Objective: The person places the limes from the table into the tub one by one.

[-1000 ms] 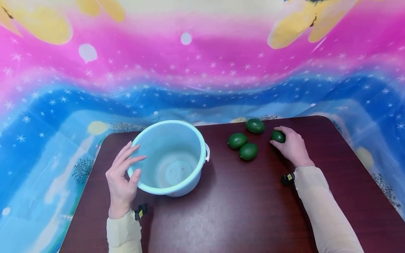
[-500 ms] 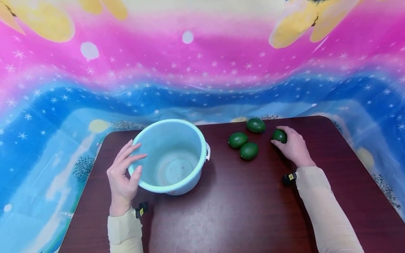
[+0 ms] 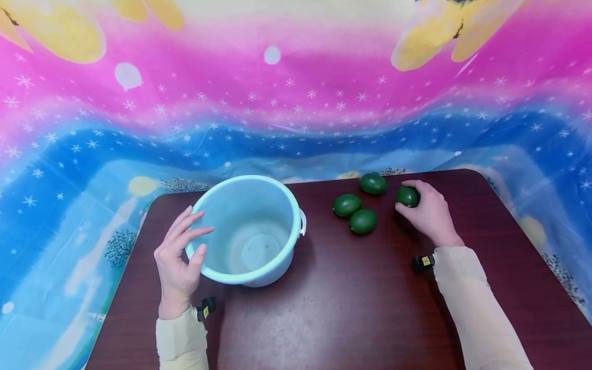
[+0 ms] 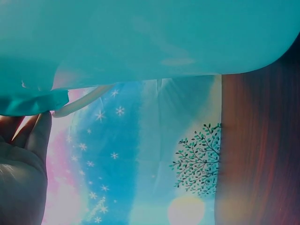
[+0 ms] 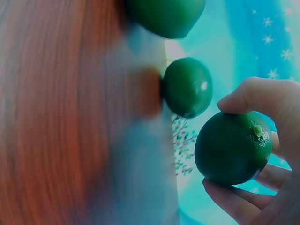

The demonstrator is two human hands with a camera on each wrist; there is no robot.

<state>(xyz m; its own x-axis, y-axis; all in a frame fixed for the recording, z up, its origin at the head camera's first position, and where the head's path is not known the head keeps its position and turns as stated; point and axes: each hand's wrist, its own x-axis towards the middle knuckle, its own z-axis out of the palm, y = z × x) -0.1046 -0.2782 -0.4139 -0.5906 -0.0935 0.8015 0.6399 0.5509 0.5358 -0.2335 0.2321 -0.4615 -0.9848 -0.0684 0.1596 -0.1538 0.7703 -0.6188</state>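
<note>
The right hand [image 3: 430, 213] grips one green fruit [image 3: 407, 197] between curled fingers and thumb, right of three similar fruits [image 3: 363, 221] on the desk [image 3: 314, 318]; the left hand [image 3: 178, 262], fingers extended, touches the light-blue bucket's rim [image 3: 296, 226].

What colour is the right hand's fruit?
Dark green fruit, clearest in the right wrist view.

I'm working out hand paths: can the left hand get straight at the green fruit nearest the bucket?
Probably not straight across: the left hand is at the left side of the bucket, which stands between it and that green fruit. Reaching over or around seems needed.
</note>
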